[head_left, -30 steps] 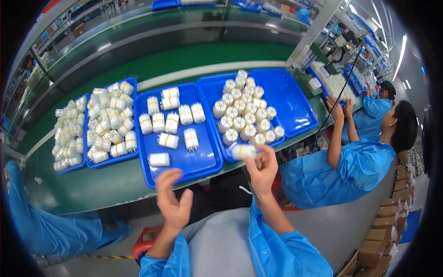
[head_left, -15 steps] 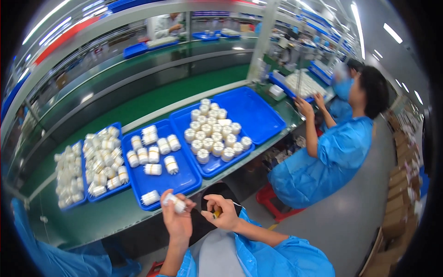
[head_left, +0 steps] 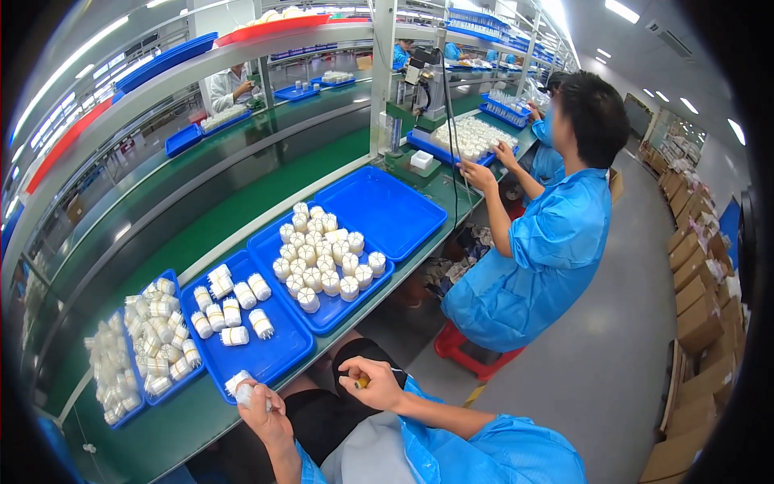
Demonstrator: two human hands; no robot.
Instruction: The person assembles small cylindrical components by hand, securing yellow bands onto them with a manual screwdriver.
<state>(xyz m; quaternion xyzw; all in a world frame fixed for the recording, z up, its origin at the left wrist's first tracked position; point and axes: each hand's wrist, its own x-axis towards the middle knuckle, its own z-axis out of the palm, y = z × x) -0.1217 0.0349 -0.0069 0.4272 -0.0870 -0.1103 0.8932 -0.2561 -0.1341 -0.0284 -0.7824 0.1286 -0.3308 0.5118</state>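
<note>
Where gripped by left hand (head_left: 262, 411), white bobbin (head_left: 239, 385) axis tilted up-left.

Far to my right, brown cardboard boxes (head_left: 700, 305) stand stacked in a row along the wall, plain and rectangular, running from the lower corner up toward the back; I can't make out any labels, signs or screens

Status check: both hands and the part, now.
Left hand grips small white cylindrical part over blue tray edge. Right hand pinches thin yellow-handled tool. Nothing between them.
</note>
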